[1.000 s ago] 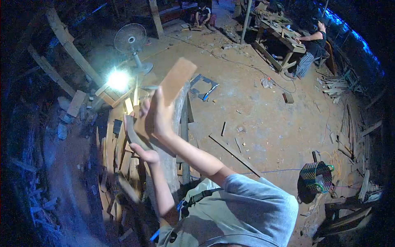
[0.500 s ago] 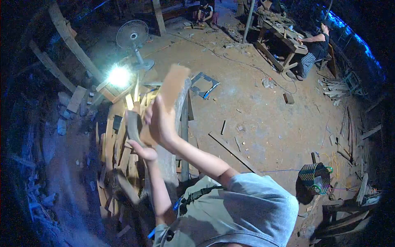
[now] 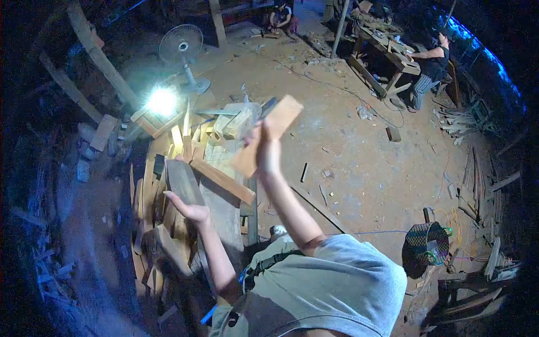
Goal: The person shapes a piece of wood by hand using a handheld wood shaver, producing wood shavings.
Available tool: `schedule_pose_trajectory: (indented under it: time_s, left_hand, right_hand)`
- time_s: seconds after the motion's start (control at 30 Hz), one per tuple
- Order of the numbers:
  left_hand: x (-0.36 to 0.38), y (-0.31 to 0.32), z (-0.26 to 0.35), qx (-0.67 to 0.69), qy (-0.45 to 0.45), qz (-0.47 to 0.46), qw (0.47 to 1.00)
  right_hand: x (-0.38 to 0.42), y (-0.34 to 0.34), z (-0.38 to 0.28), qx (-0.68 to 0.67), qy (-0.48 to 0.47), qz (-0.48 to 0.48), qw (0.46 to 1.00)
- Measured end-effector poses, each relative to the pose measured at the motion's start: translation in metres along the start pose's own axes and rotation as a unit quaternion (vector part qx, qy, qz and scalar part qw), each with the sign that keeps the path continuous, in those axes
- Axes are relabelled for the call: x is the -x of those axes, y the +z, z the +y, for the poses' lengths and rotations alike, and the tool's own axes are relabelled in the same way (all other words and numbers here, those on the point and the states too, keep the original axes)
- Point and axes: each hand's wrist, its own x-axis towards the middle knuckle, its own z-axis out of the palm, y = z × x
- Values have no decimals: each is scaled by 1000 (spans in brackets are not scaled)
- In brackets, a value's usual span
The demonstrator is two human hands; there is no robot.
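Note:
A light brown wooden board [image 3: 285, 116] slants upward in my right hand [image 3: 266, 150], whose fingers wrap round its far side, partly blurred. Lower and to the left, my left hand [image 3: 190, 210] has its palm up and thumb apart, beside the lower end of a grey-brown plank [image 3: 185, 182]. Whether it touches that plank I cannot tell. Between the hands a reddish-brown wooden bar [image 3: 224, 182] lies across the worn bench top [image 3: 220, 218]. A weathered wood block [image 3: 242, 122] rests at the bench's far end.
Many wood strips [image 3: 147, 208] are piled along the bench's left side. Past its far end stand a bright lamp [image 3: 161, 103] and a fan [image 3: 182, 45]. One person [image 3: 435, 62] is at a workbench [image 3: 387, 53], another [image 3: 281, 19] sits far back. A mesh basket [image 3: 428, 244] stands right.
My right hand has moved right with the board, away from my left hand. The reddish-brown bar and the block at the far end have come into view. My left hand has shifted slightly left.

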Motion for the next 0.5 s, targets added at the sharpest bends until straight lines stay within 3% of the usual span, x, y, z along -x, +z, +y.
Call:
schedule_pose_trajectory:
  time_s: [0.1,0.17,0.23,0.3,0.37,0.4,0.43,0.5]
  left_hand:
    - [6,-13,-1,45,-46,37,997]
    - [7,-18,-1,30,-41,22,998]
    - [9,-18,-3,64,-55,23,996]
    - [12,-16,-3,71,-61,35,995]
    - [16,-19,-9,49,-80,75,993]
    - [20,-20,-11,51,-85,151,984]
    - [23,-24,-14,48,-85,152,984]
    - [28,-33,-24,-86,-127,152,976]
  right_hand:
    - [-20,-29,-27,-50,-16,-9,999]
    - [-18,-24,-50,-112,-31,-99,988]
    - [-13,-19,-62,-91,-56,-67,992]
    - [-8,-17,-68,-86,-67,-108,988]
    - [-5,-16,-69,-105,-57,-108,987]
    - [-4,-18,-69,-137,-42,-119,982]
    - [-5,-19,-68,-170,-28,-131,976]
    - [-7,-21,-65,-203,-13,-142,969]
